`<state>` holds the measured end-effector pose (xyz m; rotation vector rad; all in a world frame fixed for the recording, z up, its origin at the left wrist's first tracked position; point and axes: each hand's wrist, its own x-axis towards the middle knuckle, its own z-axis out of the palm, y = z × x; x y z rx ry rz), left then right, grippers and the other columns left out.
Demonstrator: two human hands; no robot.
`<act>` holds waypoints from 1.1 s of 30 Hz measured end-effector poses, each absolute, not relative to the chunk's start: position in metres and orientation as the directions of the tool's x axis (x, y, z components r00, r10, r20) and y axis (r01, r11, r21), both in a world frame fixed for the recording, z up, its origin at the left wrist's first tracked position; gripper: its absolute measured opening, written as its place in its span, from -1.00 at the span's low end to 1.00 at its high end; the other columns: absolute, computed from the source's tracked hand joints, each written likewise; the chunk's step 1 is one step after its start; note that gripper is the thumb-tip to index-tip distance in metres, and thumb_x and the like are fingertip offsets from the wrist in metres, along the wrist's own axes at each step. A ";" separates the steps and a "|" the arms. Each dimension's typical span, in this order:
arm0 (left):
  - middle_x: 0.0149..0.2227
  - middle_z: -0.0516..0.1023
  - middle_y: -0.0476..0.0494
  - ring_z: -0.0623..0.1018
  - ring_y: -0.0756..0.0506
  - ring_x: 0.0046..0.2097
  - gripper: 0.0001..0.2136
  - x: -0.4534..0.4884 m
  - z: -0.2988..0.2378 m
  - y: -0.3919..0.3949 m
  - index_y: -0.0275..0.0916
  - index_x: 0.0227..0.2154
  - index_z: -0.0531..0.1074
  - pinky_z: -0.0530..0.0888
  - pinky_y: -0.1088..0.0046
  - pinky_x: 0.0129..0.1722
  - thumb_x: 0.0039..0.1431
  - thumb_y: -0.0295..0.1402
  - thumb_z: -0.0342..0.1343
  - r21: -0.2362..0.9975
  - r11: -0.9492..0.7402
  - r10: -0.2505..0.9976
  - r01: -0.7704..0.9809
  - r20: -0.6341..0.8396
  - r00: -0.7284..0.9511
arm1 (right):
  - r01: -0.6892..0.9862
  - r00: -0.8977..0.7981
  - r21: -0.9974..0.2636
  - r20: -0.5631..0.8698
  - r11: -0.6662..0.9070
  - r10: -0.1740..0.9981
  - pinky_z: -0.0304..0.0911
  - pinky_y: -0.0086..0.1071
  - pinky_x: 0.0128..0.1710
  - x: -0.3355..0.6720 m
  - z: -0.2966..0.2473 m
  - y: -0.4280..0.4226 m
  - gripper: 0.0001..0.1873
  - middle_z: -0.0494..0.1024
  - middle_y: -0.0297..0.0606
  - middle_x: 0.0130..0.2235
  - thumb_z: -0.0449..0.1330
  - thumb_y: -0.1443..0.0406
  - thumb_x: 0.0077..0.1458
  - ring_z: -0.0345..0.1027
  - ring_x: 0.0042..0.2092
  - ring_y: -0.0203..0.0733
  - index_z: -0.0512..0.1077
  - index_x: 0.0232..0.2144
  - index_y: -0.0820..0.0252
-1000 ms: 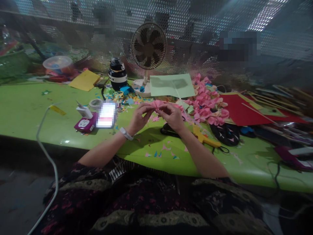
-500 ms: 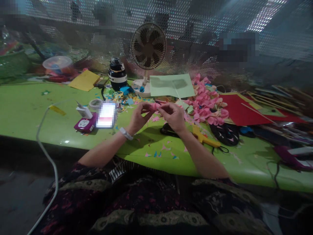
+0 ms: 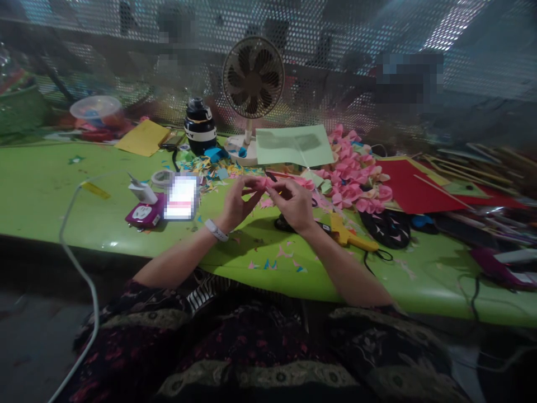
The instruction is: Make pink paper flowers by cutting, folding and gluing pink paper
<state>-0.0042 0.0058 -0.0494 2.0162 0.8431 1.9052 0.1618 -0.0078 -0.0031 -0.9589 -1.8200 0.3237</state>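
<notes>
Between the fingertips of both hands is a small piece of pink paper (image 3: 263, 183), partly covered by the fingers. My left hand (image 3: 240, 202), with a white band (image 3: 216, 230) on its wrist, pinches it from the left. From the right, my right hand (image 3: 293, 204) pinches the same piece. Just beyond the right hand lies a heap of folded pink paper pieces (image 3: 350, 168). Under the right wrist are a dark tool (image 3: 285, 223), its kind unclear, and a yellow-handled tool (image 3: 350, 238). Pink and blue paper scraps (image 3: 272, 263) lie on the green table below the hands.
Behind stand a small fan (image 3: 253, 78) and a dark bottle (image 3: 200, 127), with a pale green sheet (image 3: 293, 145) alongside. Left are a lit phone (image 3: 181, 196), a purple socket block (image 3: 145, 212) and a white cable (image 3: 84, 274). Red sheets (image 3: 419, 187) lie right.
My right hand has shifted slightly left and its fingers have moved on the pink paper. The left hand holds nearly the same place.
</notes>
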 end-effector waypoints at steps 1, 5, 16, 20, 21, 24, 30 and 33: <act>-0.14 0.53 -0.10 0.61 0.03 -0.20 -0.81 -0.004 -0.049 0.005 -0.18 -0.11 0.37 0.61 0.53 -0.28 0.25 -0.36 0.21 0.530 -0.812 0.545 0.243 0.838 -0.007 | 0.462 -0.170 -0.604 0.658 0.649 0.733 0.30 -0.37 -0.39 0.162 -0.003 -0.008 -0.80 0.55 -0.30 -0.41 0.25 0.16 0.19 0.35 -0.46 -0.30 0.48 -0.38 0.15; -0.12 0.53 -0.11 0.61 0.03 -0.18 -0.82 -0.004 -0.048 0.004 -0.21 -0.13 0.36 0.62 0.52 -0.25 0.25 -0.39 0.21 0.488 -0.831 0.507 0.268 0.862 0.005 | 0.466 -0.171 -0.614 0.644 0.637 0.745 0.30 -0.36 -0.38 0.162 -0.004 -0.007 -0.82 0.55 -0.31 -0.41 0.25 0.17 0.19 0.36 -0.45 -0.29 0.48 -0.37 0.14; -0.20 0.51 -0.07 0.59 0.04 -0.20 -0.85 -0.006 -0.049 0.004 -0.22 -0.17 0.35 0.63 0.51 -0.24 0.28 -0.35 0.19 0.446 -0.831 0.485 0.333 0.874 0.040 | 0.464 -0.156 -0.644 0.616 0.607 0.772 0.31 -0.36 -0.38 0.163 -0.007 -0.005 -0.75 0.56 -0.30 -0.41 0.23 0.10 0.19 0.34 -0.45 -0.30 0.49 -0.39 0.15; -0.20 0.51 -0.08 0.59 0.03 -0.20 -0.85 -0.007 -0.047 0.003 -0.22 -0.17 0.35 0.63 0.51 -0.25 0.27 -0.36 0.19 0.445 -0.822 0.491 0.356 0.870 0.044 | 0.458 -0.160 -0.645 0.618 0.612 0.770 0.31 -0.36 -0.37 0.163 -0.006 -0.006 -0.76 0.56 -0.30 -0.40 0.23 0.11 0.20 0.36 -0.44 -0.29 0.49 -0.37 0.15; -0.20 0.51 -0.08 0.59 0.03 -0.20 -0.86 -0.006 -0.047 0.003 -0.22 -0.18 0.35 0.63 0.50 -0.25 0.27 -0.36 0.19 0.453 -0.819 0.496 0.351 0.868 0.038 | 0.456 -0.164 -0.645 0.616 0.613 0.770 0.31 -0.35 -0.37 0.163 -0.005 -0.007 -0.76 0.55 -0.29 -0.40 0.23 0.11 0.20 0.36 -0.43 -0.28 0.49 -0.37 0.14; -0.20 0.51 -0.09 0.59 0.03 -0.21 -0.85 -0.005 -0.048 0.003 -0.22 -0.18 0.36 0.63 0.50 -0.26 0.27 -0.34 0.19 0.485 -0.806 0.520 0.339 0.854 0.016 | 0.462 -0.173 -0.645 0.607 0.608 0.775 0.33 -0.35 -0.37 0.162 -0.004 -0.009 -0.75 0.55 -0.29 -0.39 0.23 0.09 0.21 0.37 -0.43 -0.27 0.49 -0.36 0.13; -0.22 0.51 -0.08 0.60 0.04 -0.24 -0.85 -0.005 -0.049 0.003 -0.22 -0.18 0.35 0.64 0.51 -0.26 0.27 -0.34 0.20 0.491 -0.813 0.523 0.314 0.852 0.022 | 0.480 -0.178 -0.628 0.613 0.612 0.770 0.32 -0.36 -0.39 0.162 -0.002 -0.009 -0.74 0.56 -0.29 -0.40 0.22 0.08 0.21 0.38 -0.43 -0.27 0.49 -0.37 0.13; -0.21 0.51 -0.09 0.60 0.02 -0.23 -0.84 -0.005 -0.048 0.002 -0.22 -0.18 0.35 0.64 0.47 -0.25 0.27 -0.34 0.20 0.483 -0.824 0.514 0.296 0.858 0.030 | 0.470 -0.177 -0.627 0.622 0.621 0.762 0.31 -0.36 -0.37 0.162 -0.003 -0.009 -0.79 0.55 -0.30 -0.42 0.23 0.14 0.21 0.38 -0.43 -0.26 0.49 -0.38 0.13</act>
